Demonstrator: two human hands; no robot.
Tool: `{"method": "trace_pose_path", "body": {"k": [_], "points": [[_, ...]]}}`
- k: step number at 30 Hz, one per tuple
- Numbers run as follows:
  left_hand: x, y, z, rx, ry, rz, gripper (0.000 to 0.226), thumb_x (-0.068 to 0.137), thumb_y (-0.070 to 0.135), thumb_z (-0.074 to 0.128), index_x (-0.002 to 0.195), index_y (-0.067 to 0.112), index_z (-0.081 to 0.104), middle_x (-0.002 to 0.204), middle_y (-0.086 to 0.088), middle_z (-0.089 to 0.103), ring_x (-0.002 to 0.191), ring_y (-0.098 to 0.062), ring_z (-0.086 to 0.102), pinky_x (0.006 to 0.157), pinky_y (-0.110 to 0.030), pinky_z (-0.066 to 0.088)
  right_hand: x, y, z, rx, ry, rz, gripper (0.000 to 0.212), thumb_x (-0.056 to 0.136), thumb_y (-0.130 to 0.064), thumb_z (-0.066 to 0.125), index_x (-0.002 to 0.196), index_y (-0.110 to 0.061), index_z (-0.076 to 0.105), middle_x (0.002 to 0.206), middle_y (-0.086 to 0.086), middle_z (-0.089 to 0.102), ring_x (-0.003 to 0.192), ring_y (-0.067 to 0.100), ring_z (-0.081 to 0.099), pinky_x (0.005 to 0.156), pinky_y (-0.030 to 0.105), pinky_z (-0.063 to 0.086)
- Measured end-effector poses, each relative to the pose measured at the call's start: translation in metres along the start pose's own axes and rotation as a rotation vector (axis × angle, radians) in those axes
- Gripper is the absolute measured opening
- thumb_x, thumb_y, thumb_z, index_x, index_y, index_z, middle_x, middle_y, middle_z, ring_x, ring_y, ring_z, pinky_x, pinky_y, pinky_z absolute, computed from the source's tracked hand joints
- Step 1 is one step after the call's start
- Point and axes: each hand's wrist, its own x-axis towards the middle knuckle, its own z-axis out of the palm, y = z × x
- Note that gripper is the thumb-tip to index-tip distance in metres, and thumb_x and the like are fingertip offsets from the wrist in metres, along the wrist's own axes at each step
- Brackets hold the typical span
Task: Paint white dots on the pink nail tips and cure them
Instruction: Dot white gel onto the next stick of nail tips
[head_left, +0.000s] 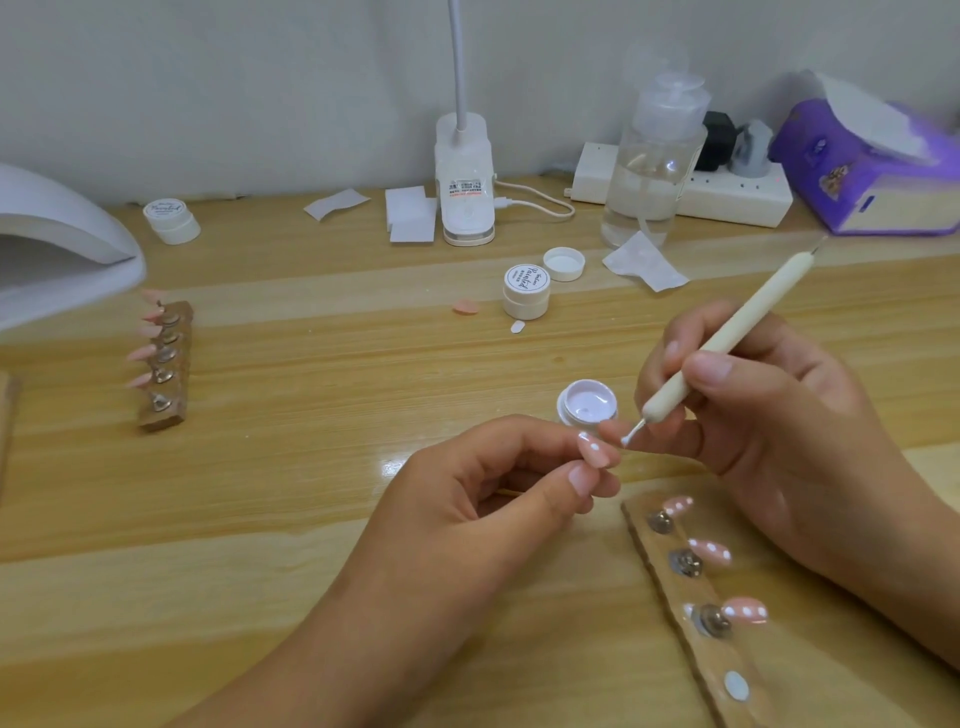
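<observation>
My left hand (483, 499) pinches a pink nail tip (594, 450) that bears a few white dots. My right hand (769, 415) grips a cream dotting pen (727, 332); its white-tipped end (627, 440) sits just right of that nail tip. An open jar of white gel (587, 402) stands right behind my fingers. A wooden holder strip (696, 587) at lower right carries three dotted pink tips. Another strip (166, 358) at the left holds plain pink tips beside the white curing lamp (57, 244).
A closed gel jar (525, 292), a loose lid (564, 263) and a loose pink tip (465, 307) lie mid-table. At the back stand a clip lamp (464, 182), a clear pump bottle (652, 166), a power strip (727, 200), a purple tissue box (872, 166) and another jar (171, 221).
</observation>
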Motion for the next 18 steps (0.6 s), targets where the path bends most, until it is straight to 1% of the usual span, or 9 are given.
{"method": "trace_pose_path", "body": {"k": [2, 6, 9, 11, 13, 16, 18], "points": [[0.0003, 0.0002, 0.0005, -0.007, 0.003, -0.001, 0.017, 0.079, 0.037, 0.068, 0.093, 0.029, 0.074, 0.091, 0.006, 0.075, 0.087, -0.008, 0.069, 0.074, -0.016, 0.051, -0.0005, 0.0002, 0.0003, -0.008, 0.012, -0.006, 0.004, 0.073, -0.021, 0.064, 0.074, -0.017, 0.066, 0.065, 0.003, 0.058, 0.058, 0.011, 0.060, 0.062, 0.028, 0.057], [0.0011, -0.0012, 0.0008, -0.012, 0.004, -0.009, 0.013, 0.081, 0.031, 0.069, 0.093, 0.028, 0.074, 0.090, 0.006, 0.076, 0.085, -0.008, 0.069, 0.073, -0.016, 0.051, -0.0012, 0.0006, 0.0009, -0.005, -0.013, -0.005, 0.003, 0.073, -0.021, 0.064, 0.073, -0.018, 0.065, 0.068, 0.004, 0.060, 0.062, 0.012, 0.062, 0.061, 0.027, 0.057], [0.0008, -0.0022, 0.0007, -0.018, 0.003, -0.001, 0.015, 0.079, 0.034, 0.070, 0.092, 0.028, 0.074, 0.091, 0.005, 0.075, 0.087, -0.012, 0.070, 0.074, -0.017, 0.052, -0.0011, 0.0014, 0.0000, -0.005, -0.029, -0.004, 0.003, 0.075, -0.020, 0.063, 0.075, -0.017, 0.065, 0.069, 0.004, 0.061, 0.063, 0.012, 0.062, 0.061, 0.027, 0.057], [0.0007, -0.0028, 0.0006, -0.016, 0.002, 0.008, 0.019, 0.077, 0.038, 0.067, 0.092, 0.029, 0.074, 0.092, 0.004, 0.075, 0.089, -0.014, 0.070, 0.075, -0.018, 0.053, -0.0007, 0.0010, 0.0000, -0.007, -0.038, -0.005, 0.003, 0.074, -0.019, 0.067, 0.075, -0.017, 0.065, 0.069, 0.003, 0.061, 0.064, 0.012, 0.063, 0.062, 0.028, 0.057], [0.0007, -0.0034, 0.0004, -0.015, 0.002, 0.013, 0.019, 0.077, 0.038, 0.066, 0.092, 0.030, 0.074, 0.092, 0.005, 0.075, 0.089, -0.014, 0.070, 0.076, -0.019, 0.053, -0.0006, 0.0014, -0.0005, -0.022, -0.052, -0.007, 0.007, 0.073, -0.020, 0.072, 0.076, -0.018, 0.066, 0.069, 0.003, 0.062, 0.064, 0.013, 0.066, 0.062, 0.027, 0.057], [0.0007, -0.0035, 0.0005, -0.011, 0.000, 0.017, 0.018, 0.077, 0.039, 0.065, 0.091, 0.031, 0.074, 0.091, 0.005, 0.075, 0.087, -0.012, 0.069, 0.077, -0.019, 0.053, -0.0003, 0.0012, -0.0006, -0.038, -0.053, -0.007, 0.002, 0.075, -0.021, 0.069, 0.075, -0.020, 0.067, 0.069, 0.003, 0.063, 0.065, 0.014, 0.068, 0.062, 0.027, 0.057], [0.0008, -0.0035, 0.0006, -0.008, 0.001, 0.020, 0.018, 0.077, 0.039, 0.065, 0.090, 0.032, 0.074, 0.090, 0.005, 0.075, 0.087, -0.012, 0.069, 0.077, -0.019, 0.054, -0.0005, 0.0017, -0.0012, -0.047, -0.061, -0.010, 0.007, 0.073, -0.021, 0.073, 0.076, -0.020, 0.067, 0.070, 0.003, 0.064, 0.066, 0.015, 0.068, 0.063, 0.027, 0.057]]}}
